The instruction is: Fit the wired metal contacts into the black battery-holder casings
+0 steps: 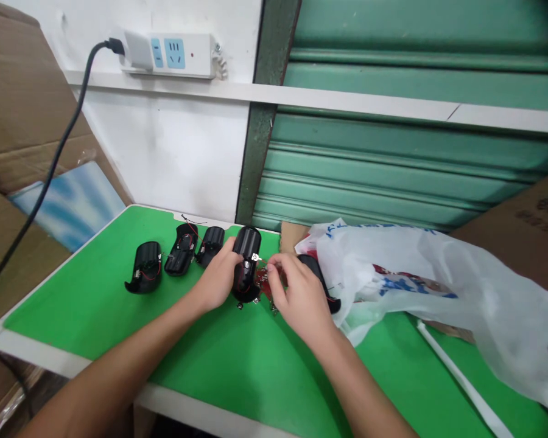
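My left hand (217,277) is closed around the left side of a black plastic housing (247,241) with ribbed cylindrical bulges, which stands upright off the green table. A small metal contact tab (256,257) sticks out at the housing's right side. My right hand (301,298) is pinched at a thin red wire (263,263) beside that tab. Under its fingertips hang red wires (263,281) with small metal contacts, partly hidden. Left of my left hand lie three similar black housings, one dark and curved (147,267), one with red wire (181,250), one ribbed (211,244).
Another black housing (318,277) lies behind my right hand, against a translucent plastic bag (420,261). A white strip (461,377) rests on the green tabletop (210,365) at right. A power strip (182,55) with a black cable (68,131) is on the wall.
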Tool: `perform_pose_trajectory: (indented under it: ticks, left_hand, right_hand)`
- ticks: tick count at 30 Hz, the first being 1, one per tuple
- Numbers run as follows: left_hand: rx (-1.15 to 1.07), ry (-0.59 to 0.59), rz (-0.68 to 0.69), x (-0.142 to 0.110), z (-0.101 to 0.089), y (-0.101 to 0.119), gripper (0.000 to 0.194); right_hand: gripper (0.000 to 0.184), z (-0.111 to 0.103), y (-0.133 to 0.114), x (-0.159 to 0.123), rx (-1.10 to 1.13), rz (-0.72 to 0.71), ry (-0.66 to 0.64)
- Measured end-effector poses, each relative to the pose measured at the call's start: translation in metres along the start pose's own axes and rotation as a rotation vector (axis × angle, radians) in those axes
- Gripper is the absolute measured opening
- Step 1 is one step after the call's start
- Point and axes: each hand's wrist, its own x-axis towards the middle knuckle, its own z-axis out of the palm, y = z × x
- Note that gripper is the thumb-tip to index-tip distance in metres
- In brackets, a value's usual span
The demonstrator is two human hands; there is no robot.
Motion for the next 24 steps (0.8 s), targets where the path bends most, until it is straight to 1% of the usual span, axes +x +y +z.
perform_pose_trajectory:
  ticks: [3,7,10,14,17,24]
  left_hand:
    - [0.055,-0.024,0.025,-0.001,0.0,0.003,0.013]
    - [0.08,-0.006,0.018,-0.003,0.001,0.007,0.014]
    - [0.093,-0.032,0.026,-0.003,0.0,0.006,0.015]
    - [0.141,-0.073,0.018,-0.003,-0.001,0.004,0.019]
    - [0.186,-0.087,0.019,-0.005,0.0,0.007,0.021]
    - [0.229,-0.055,0.038,-0.01,0.002,0.013,0.023]
  right_hand:
    - [0.015,-0.001,-0.001,0.0,-0.009,-0.019,0.009]
    - [0.016,-0.002,-0.003,0.0,-0.029,-0.045,0.037]
    - [0.017,-0.003,-0.004,0.001,-0.077,-0.08,0.049]
    - [0.017,-0.003,-0.003,0.001,-0.142,-0.108,0.024]
    - [0.018,-0.003,-0.003,0.0,-0.164,-0.113,-0.001]
    - [0.018,-0.005,-0.004,0.0,-0.194,-0.133,0.006]
